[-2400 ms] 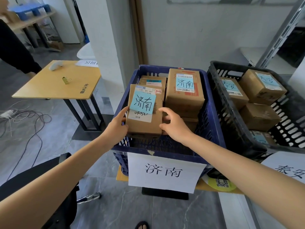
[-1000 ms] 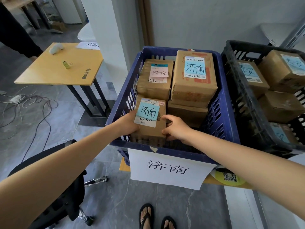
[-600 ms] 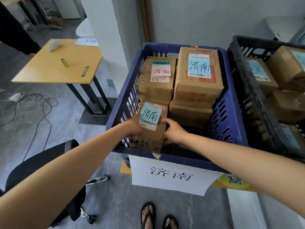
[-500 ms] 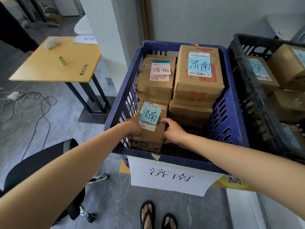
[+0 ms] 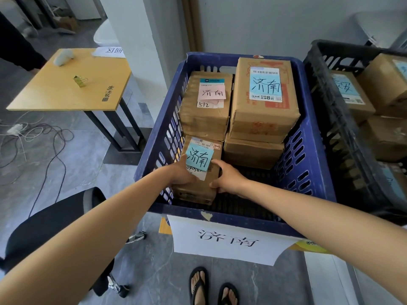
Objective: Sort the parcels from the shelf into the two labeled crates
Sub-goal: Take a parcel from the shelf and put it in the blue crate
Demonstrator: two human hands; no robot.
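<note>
A small brown parcel [image 5: 198, 190] with a blue handwritten note sits low in the near left corner of the blue crate [image 5: 308, 172]. My left hand [image 5: 181, 172] grips its left side and my right hand [image 5: 226, 178] grips its right side. Behind it stand a parcel with a pink note [image 5: 207, 111] and a larger parcel with a blue note [image 5: 264, 100] stacked on another. The blue crate carries a white paper label [image 5: 226, 241] on its front. The black crate [image 5: 334, 119] to the right holds several parcels.
A yellow side table [image 5: 55, 91] with a binder clip stands to the left beside a white pillar [image 5: 136, 40]. A black chair [image 5: 50, 225] is at my lower left. Cables lie on the grey floor. A person's dark sleeve shows at the far left.
Both hands have lowered the blue-noted parcel from above the stack down into the crate's near left corner. Over the last half second it barely moved.
</note>
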